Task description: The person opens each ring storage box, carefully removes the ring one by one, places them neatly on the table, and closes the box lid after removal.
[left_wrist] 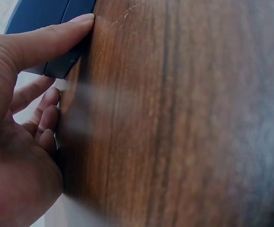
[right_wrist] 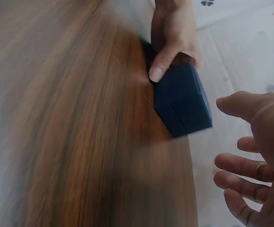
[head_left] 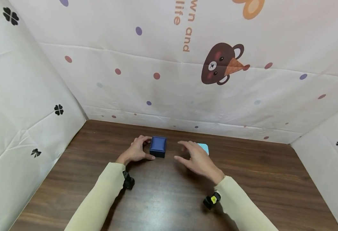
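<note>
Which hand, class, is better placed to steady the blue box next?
The left hand, probably: it touches the blue box, while the right hand holds nothing and is apart from the box.

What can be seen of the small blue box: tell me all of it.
The box is small and squarish, dark blue, with smooth, faintly glossy surfaces that could be leatherette. Its lid has a brighter blue panel inside a darker border, and a seam runs round the sides. It looks closed, sitting upright on the wooden table. The left hand grips it from the left, thumb on the near side; the right hand is apart from it.
</note>
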Available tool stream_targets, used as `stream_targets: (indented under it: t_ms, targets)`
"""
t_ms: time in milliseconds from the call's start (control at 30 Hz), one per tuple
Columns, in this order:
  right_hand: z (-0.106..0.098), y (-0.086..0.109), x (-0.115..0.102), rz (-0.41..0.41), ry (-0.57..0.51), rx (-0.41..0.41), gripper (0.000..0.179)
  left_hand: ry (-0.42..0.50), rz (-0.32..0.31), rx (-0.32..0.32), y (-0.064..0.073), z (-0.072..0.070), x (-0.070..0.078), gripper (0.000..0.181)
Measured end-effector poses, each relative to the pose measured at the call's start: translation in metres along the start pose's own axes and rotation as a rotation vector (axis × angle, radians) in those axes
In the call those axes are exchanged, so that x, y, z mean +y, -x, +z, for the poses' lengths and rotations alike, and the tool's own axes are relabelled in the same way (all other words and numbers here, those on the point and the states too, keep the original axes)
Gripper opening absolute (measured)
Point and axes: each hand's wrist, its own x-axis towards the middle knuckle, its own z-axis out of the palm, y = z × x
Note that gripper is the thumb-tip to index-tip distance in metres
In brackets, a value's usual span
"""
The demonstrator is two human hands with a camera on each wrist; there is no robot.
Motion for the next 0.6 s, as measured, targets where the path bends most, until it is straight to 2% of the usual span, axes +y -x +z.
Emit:
stream_targets:
  t_ms: [300, 400, 600]
  targets:
    - [0.021, -0.040, -0.008, 0.063, 0.007, -0.090, 0.081, 0.000, -0.001, -0.003, -0.002, 0.000, -0.001, 0.081]
    - [0.026, -0.047, -0.010, 0.078, 0.012, -0.124, 0.084, -0.007, -0.012, -0.008, -0.001, 0.000, -0.001, 0.081]
    - [0.034, -0.056, -0.011, 0.075, 0.041, -0.133, 0.083, 0.001, -0.031, -0.024, -0.001, -0.001, -0.001, 0.080]
